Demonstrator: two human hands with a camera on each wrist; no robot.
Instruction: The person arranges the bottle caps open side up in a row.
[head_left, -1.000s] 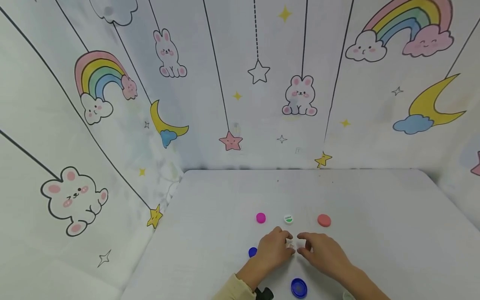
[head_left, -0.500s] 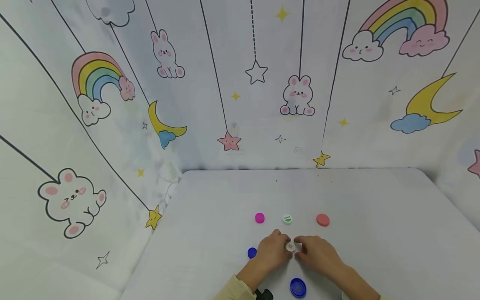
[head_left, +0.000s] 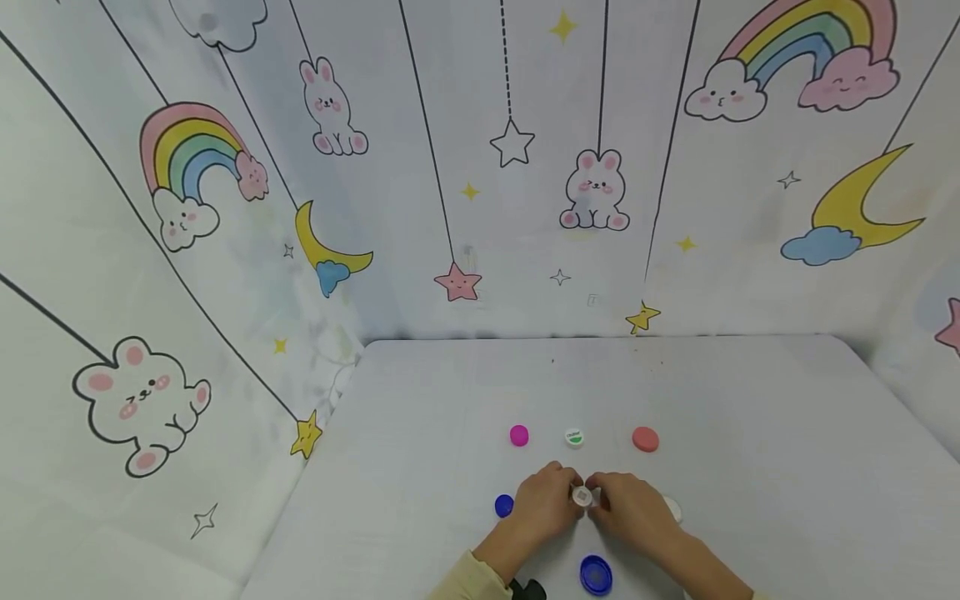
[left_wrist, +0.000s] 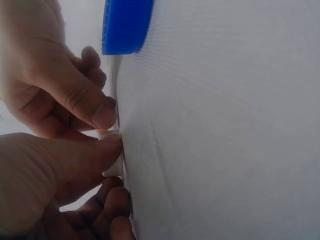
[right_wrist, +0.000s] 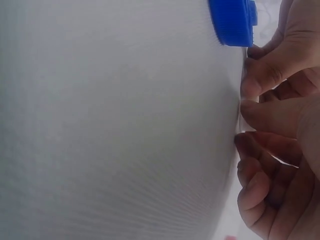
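Note:
A small round white cap (head_left: 582,497) stands on the white table between my two hands in the head view. My left hand (head_left: 547,498) pinches it from the left. From the right, my right hand (head_left: 632,507) grips it too, with thumb and fingertips. The left wrist view has the left thumb lying over the white cap (left_wrist: 114,167), and the right hand (left_wrist: 55,75) against its other end. Fingers cover most of the cap in the right wrist view. A blue ridged cap (head_left: 596,575) lies nearer the camera than the hands.
Pink (head_left: 519,435), white-and-green (head_left: 574,437) and coral (head_left: 646,439) caps lie in a row beyond the hands. A small blue cap (head_left: 504,505) sits left of the left hand, and a white disc (head_left: 673,508) is partly behind the right. A printed cloth wall (head_left: 517,233) rises behind the table.
My right hand has moved left, from apart to touching the white cap, and its fingers have closed in. The cap's top shows more now. The white disc has come into view.

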